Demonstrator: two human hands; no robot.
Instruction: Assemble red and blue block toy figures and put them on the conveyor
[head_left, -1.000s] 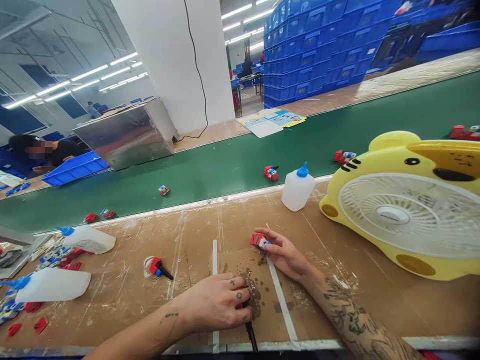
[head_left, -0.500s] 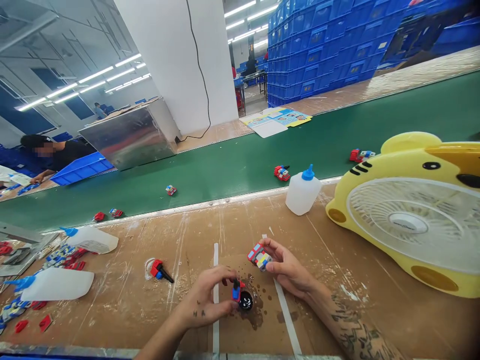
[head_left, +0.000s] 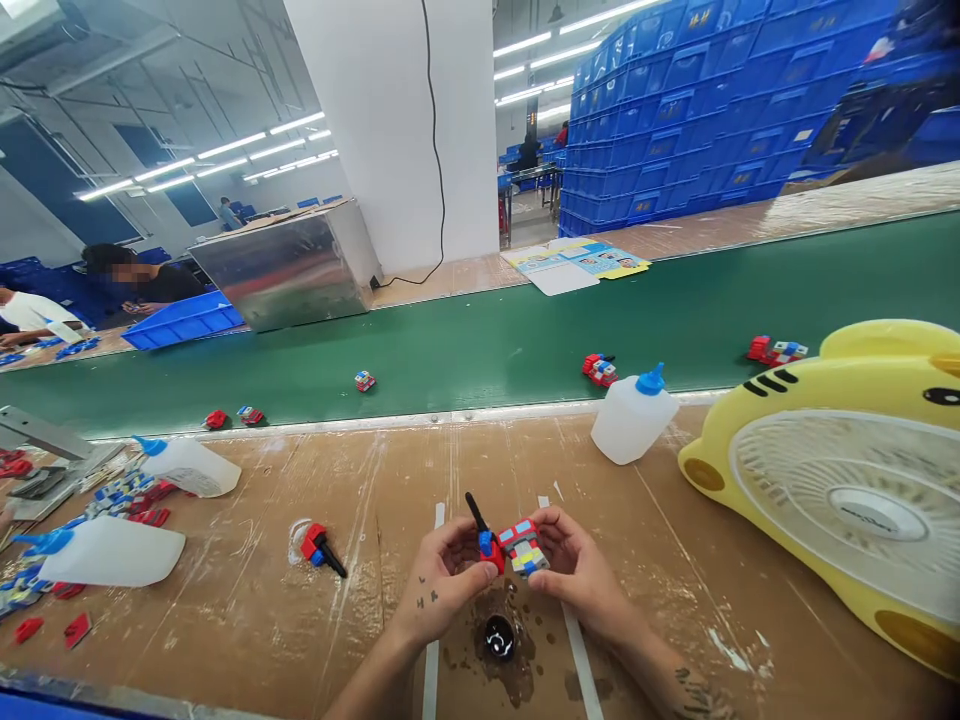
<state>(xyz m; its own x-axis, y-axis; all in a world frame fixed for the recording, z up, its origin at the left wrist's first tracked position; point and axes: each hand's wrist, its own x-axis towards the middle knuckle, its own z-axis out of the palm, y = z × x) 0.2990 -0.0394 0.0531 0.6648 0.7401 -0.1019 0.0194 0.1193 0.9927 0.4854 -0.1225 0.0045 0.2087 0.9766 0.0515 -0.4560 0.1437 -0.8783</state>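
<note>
Between thumb and fingers, my left hand [head_left: 448, 580] grips a red and blue toy part with a black rod [head_left: 489, 546], the rod pointing up. My right hand [head_left: 576, 562] pinches a red, grey and yellow toy block piece [head_left: 523, 545] with light-blue windows. The two pieces are side by side; whether they touch I cannot tell. Just below them on the table is a small round cup of dark liquid [head_left: 499, 637], with wet spots around it. To the left lies another red toy part with a black rod [head_left: 322, 550].
White bottles with blue caps [head_left: 112, 552] lie at left beside piled toy parts [head_left: 124, 490]. Another bottle [head_left: 634, 418] stands by a yellow fan [head_left: 847, 490] at right. Beyond runs a green conveyor [head_left: 465, 345] carrying several toy pieces. A co-worker [head_left: 142, 275] sits far left.
My left hand has lifted the rod part up from beside the cup and brought it against or close to the block piece in my right hand. The view has shifted slightly.
</note>
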